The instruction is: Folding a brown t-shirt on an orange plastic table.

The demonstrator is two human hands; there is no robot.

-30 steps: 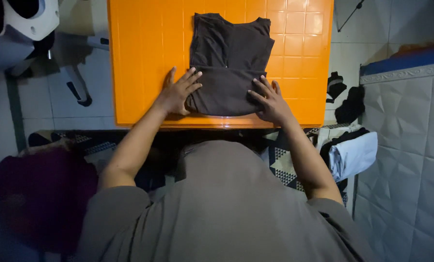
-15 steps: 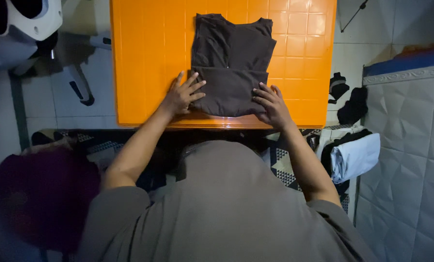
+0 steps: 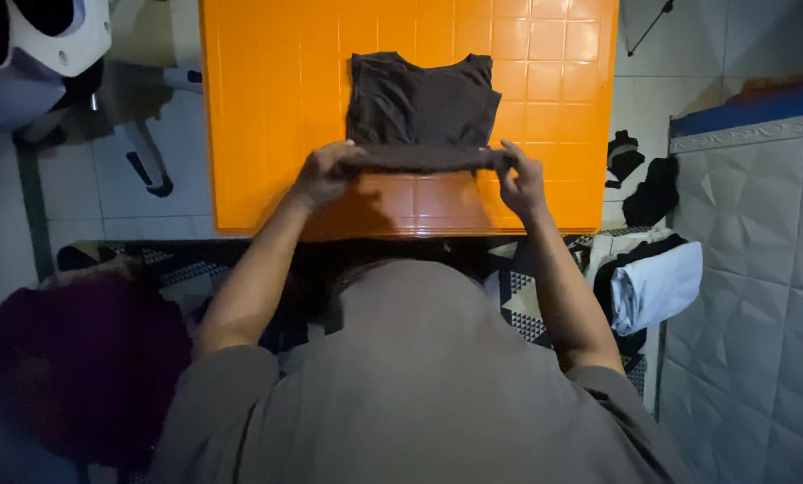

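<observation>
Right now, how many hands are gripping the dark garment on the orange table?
2. The left hand pinches the dark garment's lifted near fold at its left corner; the right hand pinches the right corner.

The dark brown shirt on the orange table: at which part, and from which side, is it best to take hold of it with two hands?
Probably at the two ends of the near folded edge of the dark brown shirt, coming from the person's side of the orange table. That edge is already raised off the table, with the left hand and right hand pinching its ends, so the fold stays straight.
</observation>
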